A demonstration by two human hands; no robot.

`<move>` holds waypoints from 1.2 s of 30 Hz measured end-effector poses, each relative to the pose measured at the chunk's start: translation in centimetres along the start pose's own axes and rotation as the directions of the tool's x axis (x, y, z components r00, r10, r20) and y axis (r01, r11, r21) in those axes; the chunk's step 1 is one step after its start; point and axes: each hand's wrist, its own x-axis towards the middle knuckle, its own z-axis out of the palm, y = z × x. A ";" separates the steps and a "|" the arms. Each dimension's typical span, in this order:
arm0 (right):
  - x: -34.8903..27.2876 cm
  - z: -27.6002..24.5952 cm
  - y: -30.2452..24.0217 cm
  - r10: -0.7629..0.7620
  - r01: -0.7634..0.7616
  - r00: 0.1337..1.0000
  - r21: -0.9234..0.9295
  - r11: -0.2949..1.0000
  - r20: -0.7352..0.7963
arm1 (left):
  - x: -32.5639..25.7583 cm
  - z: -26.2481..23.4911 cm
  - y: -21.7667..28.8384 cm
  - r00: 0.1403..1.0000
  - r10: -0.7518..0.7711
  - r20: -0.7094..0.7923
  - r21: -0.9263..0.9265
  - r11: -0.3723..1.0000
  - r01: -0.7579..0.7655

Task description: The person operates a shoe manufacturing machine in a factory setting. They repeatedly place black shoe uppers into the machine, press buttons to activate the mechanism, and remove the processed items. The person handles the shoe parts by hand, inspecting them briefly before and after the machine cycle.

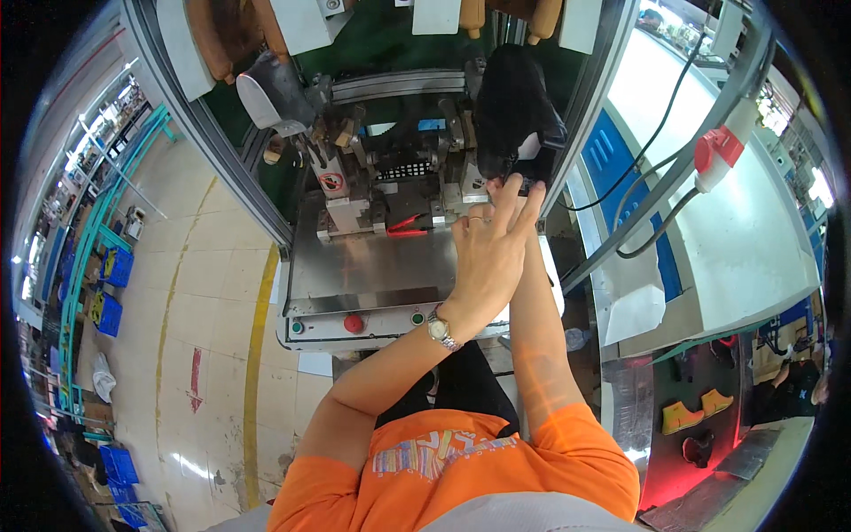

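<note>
A black shoe upper [514,93] sits over the right-hand mould of the machine, with a light patch near its lower end. My left hand [493,244], wearing a ring and a wristwatch, crosses in front of my right forearm. Its longer fingers press at the upper's lower edge, while the other fingers are bent. Behind it, my right hand [529,238] is largely covered; a fingertip seems to show against the same edge, and the hand appears closed on it. At the left mould stands a grey-and-white shoe-shaped form [270,93], with neither hand near it.
The machine's metal plate [381,257] carries a red-handled tool [406,228]. Below are a red button [354,324] and green buttons. Metal frame posts flank both sides. At right, a red-and-white plug [716,155] and cables hang beside a white conveyor housing [736,257]; yellow shoe pieces [696,411] lie lower.
</note>
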 end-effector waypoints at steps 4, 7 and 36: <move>-0.5 -0.7 0.5 0.009 -0.009 1.000 -0.019 1.000 -0.014 | 0.0 0.5 -0.3 1.000 0.010 -0.020 -0.026 1.000 -0.010; 0.5 -0.4 1.0 0.031 -0.032 0.999 -0.052 0.998 -0.027 | -0.1 0.4 -0.4 0.998 -0.019 -0.055 -0.068 0.998 0.016; -13.5 -25.5 -3.6 -0.461 -0.159 0.868 -0.983 0.091 -0.184 | -23.2 2.9 -13.4 0.925 -0.262 0.274 -0.427 0.829 0.361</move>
